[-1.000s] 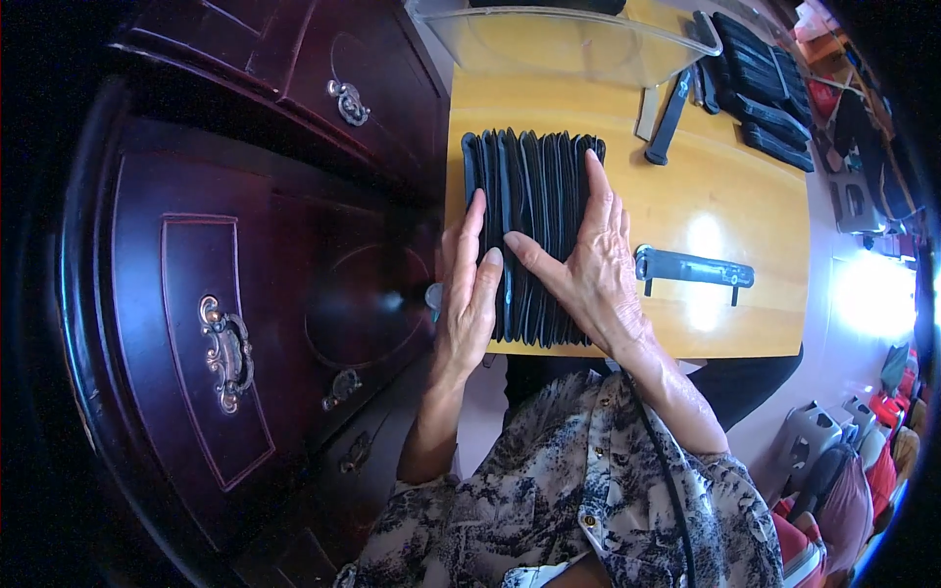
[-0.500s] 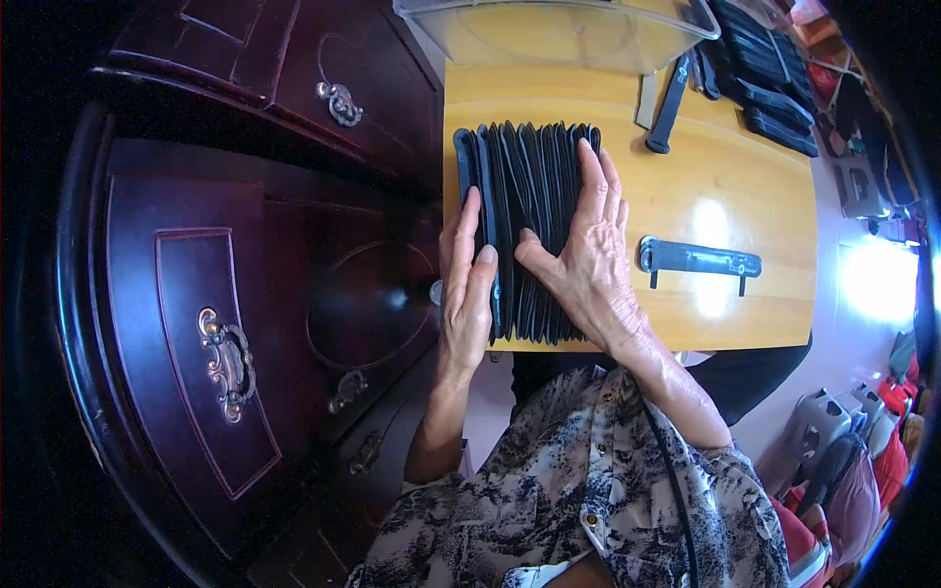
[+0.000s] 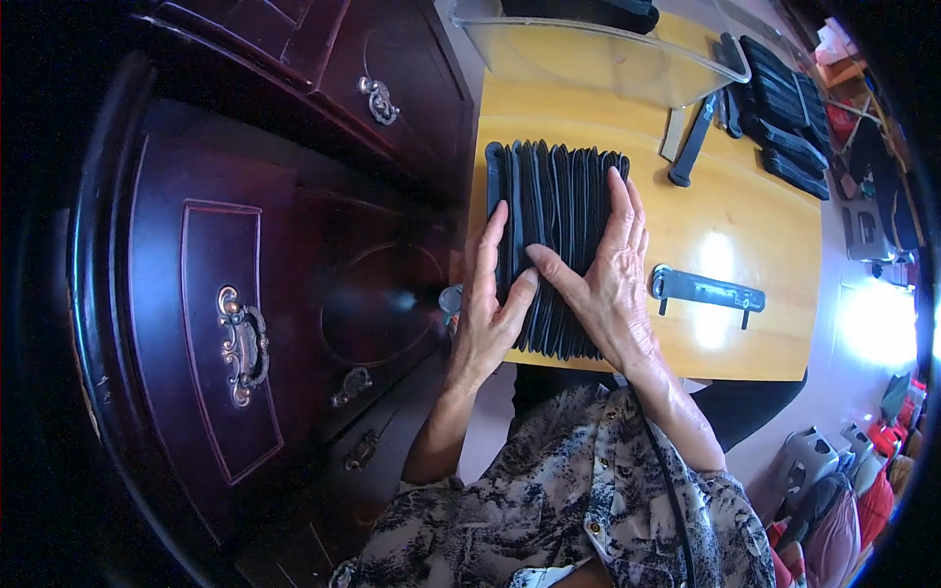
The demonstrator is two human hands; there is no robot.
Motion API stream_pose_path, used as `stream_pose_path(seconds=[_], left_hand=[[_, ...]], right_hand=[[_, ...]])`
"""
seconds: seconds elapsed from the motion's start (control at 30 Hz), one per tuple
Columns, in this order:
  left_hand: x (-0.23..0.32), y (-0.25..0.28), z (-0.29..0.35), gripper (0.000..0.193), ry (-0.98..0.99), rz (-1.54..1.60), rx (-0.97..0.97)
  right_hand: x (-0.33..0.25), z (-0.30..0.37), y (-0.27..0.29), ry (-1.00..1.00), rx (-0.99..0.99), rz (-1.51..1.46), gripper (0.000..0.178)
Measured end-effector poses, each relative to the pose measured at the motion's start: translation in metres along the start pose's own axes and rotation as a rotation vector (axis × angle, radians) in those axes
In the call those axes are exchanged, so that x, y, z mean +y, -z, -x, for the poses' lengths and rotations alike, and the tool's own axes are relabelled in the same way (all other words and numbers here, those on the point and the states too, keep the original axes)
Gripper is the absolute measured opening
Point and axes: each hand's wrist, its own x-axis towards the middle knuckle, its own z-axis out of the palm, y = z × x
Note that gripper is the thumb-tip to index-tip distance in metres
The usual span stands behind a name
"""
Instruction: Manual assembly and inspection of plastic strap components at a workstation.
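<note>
A thick row of folded black strips (image 3: 564, 216), stood on edge side by side, lies at the left of the yellow table. The material cannot be told. From the left side my left hand (image 3: 489, 309) grips the row, fingers along its outer strip and thumb over the top. My right hand (image 3: 616, 294) grips it from the right, with fingers on the far right corner and thumb reaching across the strips. The two thumbs nearly meet over the middle of the row. To the right, apart from both hands, a flat dark strip with a ring-shaped end (image 3: 708, 289) lies alone.
A clear plastic bin (image 3: 608, 59) stands at the table's (image 3: 784, 343) far edge. Behind it to the right are stacked black strips (image 3: 784, 98), a loose dark strap (image 3: 693, 142) and a beige strip (image 3: 672, 133). A dark wooden cabinet (image 3: 235, 167) rises close on the left.
My left thumb has moved right, in over the strips, close to the right thumb. The strips on the left of the row have shifted. The whole view has moved slightly.
</note>
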Motion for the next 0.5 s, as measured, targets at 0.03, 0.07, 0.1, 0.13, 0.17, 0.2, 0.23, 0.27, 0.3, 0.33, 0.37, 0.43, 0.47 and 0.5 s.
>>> stream_pose_path(seconds=[0.03, 0.07, 0.1, 0.13, 0.17, 0.2, 0.23, 0.27, 0.3, 0.33, 0.37, 0.43, 0.47, 0.5], left_hand=[[0.000, 0.001, 0.000, 0.063, 0.000, -0.001, 0.004], [-0.002, 0.002, 0.001, 0.061, 0.055, 0.102, 0.015], [-0.004, 0.003, 0.001, 0.058, 0.107, 0.209, 0.023], [-0.007, 0.004, 0.001, 0.055, 0.092, 0.231, 0.042], [-0.007, 0.006, 0.001, 0.054, 0.102, 0.239, 0.042], [-0.006, 0.008, 0.001, 0.054, 0.113, 0.245, 0.043], [0.007, 0.009, -0.002, 0.054, 0.114, 0.249, 0.040], [0.026, 0.012, -0.005, 0.052, 0.196, 0.205, 0.030], [0.039, 0.015, -0.006, 0.050, 0.278, 0.157, 0.026], [0.027, 0.012, -0.004, 0.050, 0.279, 0.159, 0.026], [0.006, 0.006, -0.001, 0.047, 0.182, 0.158, 0.041], [-0.006, 0.001, 0.001, 0.037, 0.088, 0.182, 0.090], [-0.008, 0.001, 0.002, 0.037, 0.092, 0.183, 0.087], [-0.010, 0.001, 0.002, 0.036, 0.118, 0.208, 0.099]], right_hand=[[0.000, 0.000, -0.001, 0.002, 0.005, -0.020, 0.097], [0.001, 0.000, -0.002, 0.004, 0.009, -0.041, 0.097], [0.001, 0.000, -0.002, 0.006, 0.011, -0.039, 0.097], [0.001, 0.001, -0.003, -0.006, 0.011, -0.036, 0.097], [0.001, 0.001, -0.003, -0.017, 0.011, -0.034, 0.096], [-0.001, 0.000, -0.002, -0.014, 0.010, -0.035, 0.096], [-0.001, 0.000, -0.002, -0.026, 0.007, -0.019, 0.096], [0.000, -0.001, -0.002, -0.038, 0.004, -0.004, 0.097], [0.000, 0.000, -0.002, -0.037, 0.003, -0.003, 0.097], [-0.001, 0.000, -0.001, -0.024, 0.014, 0.009, 0.098], [-0.001, 0.000, -0.001, -0.011, 0.026, 0.022, 0.099], [-0.004, 0.000, -0.002, -0.022, 0.014, 0.017, 0.101], [-0.006, 0.000, -0.003, -0.029, 0.004, 0.010, 0.103], [-0.006, -0.001, -0.004, -0.035, 0.007, 0.036, 0.106]])
